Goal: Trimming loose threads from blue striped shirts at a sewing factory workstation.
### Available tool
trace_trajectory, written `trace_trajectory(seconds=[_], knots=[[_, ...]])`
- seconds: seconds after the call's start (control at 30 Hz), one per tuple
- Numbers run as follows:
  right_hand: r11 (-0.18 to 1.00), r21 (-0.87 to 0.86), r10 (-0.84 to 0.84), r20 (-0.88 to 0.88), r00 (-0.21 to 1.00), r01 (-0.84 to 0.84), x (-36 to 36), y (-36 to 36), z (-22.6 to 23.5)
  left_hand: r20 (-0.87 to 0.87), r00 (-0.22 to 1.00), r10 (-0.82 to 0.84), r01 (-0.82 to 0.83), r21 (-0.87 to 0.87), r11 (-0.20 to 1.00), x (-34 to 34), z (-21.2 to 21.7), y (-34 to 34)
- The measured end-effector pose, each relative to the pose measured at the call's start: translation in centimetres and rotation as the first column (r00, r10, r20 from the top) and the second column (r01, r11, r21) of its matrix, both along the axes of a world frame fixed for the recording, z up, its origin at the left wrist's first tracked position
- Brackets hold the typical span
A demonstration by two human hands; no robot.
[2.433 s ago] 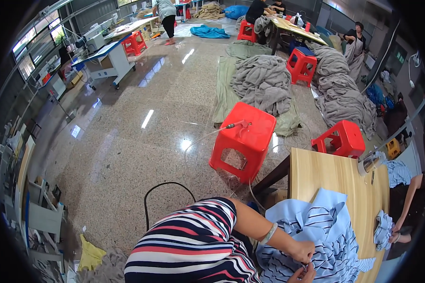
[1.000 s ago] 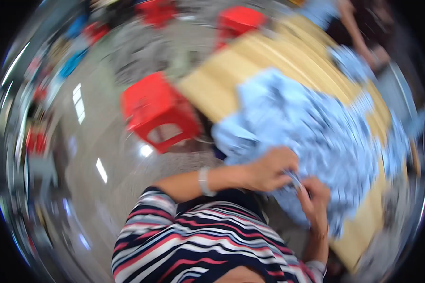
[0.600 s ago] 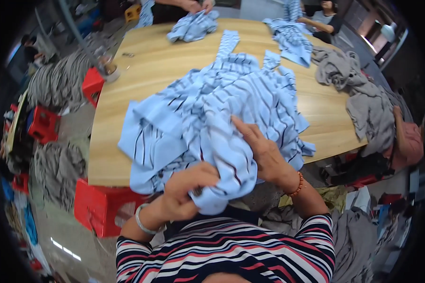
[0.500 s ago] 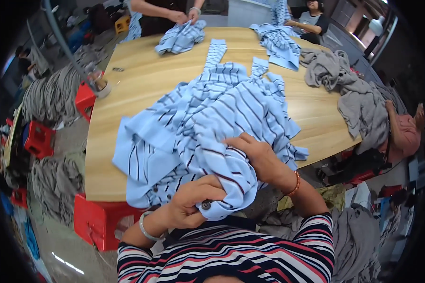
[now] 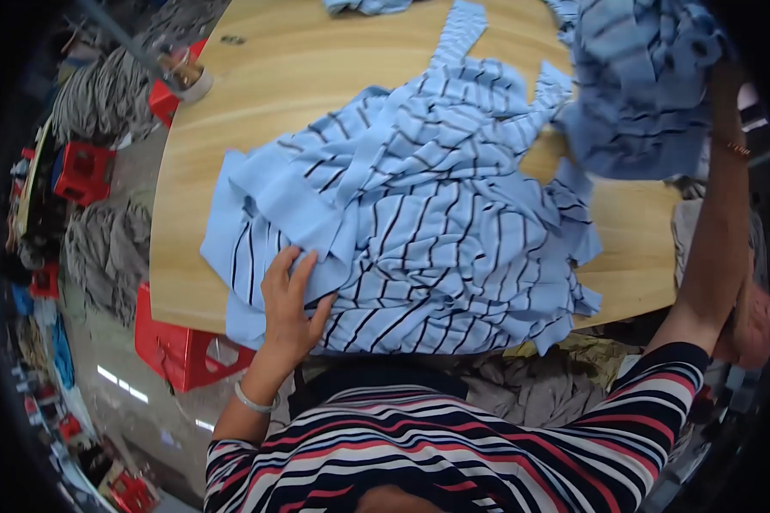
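A heap of light-blue knit garments [image 5: 436, 231] with dark stripes lies in front of me, sleeves and plain bands poking out at its edges. My left hand [image 5: 291, 303] rests on the heap's near left part, fingers apart. At the far right my right arm is stretched out, and my right hand [image 5: 725, 90] grips a bunched striped knit garment [image 5: 637, 103] held up above the table's right side. That garment is blurred and shadowed, and it hides most of the fingers.
The wooden table [image 5: 205, 205] has a curved edge. A red stool [image 5: 175, 342] stands against its near left corner, and a clear cup [image 5: 188, 77] is by the left edge. Grey cloth [image 5: 103, 256] is piled on the left floor. Another person's arm [image 5: 751, 308] shows at right.
My right hand has swung from the middle to the far right, carrying the striped garment. My left hand has let go of that garment and come down on the heap. The view has tilted downward.
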State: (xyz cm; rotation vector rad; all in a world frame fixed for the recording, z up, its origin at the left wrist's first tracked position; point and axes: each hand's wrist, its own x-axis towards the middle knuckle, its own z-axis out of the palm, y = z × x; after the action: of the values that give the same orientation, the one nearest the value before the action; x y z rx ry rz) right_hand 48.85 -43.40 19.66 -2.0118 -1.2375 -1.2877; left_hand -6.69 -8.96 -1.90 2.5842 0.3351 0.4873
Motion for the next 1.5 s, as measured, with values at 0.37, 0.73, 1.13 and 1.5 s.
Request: trace_trajectory(seconds=[0.37,0.73,1.13,1.5], knots=[[0.768,-0.426,0.157,-0.599,0.785,-0.478,-13.2,20.7,-15.1,-0.002,0.998,-0.067,0.065,-0.206,0.976,1.6,1.6,1.9],[0.824,-0.395,0.015,-0.701,0.713,-0.406,-17.6,21.1,-16.2,0.055,0.984,0.172,-0.133,-0.424,0.896,8.5,0.2,5.9],[0.742,-0.552,-0.093,-0.646,0.758,-0.379,-35.3,7.6,-6.6,0.017,1.0,-0.021,0.023,-0.151,0.988,-8.9,7.2,5.9],[0.852,-0.279,0.183,-0.632,0.753,-0.442,-40.6,9.6,-14.3,0.277,0.923,-0.268,0.284,-0.015,0.959,1.8,7.9,0.3]])
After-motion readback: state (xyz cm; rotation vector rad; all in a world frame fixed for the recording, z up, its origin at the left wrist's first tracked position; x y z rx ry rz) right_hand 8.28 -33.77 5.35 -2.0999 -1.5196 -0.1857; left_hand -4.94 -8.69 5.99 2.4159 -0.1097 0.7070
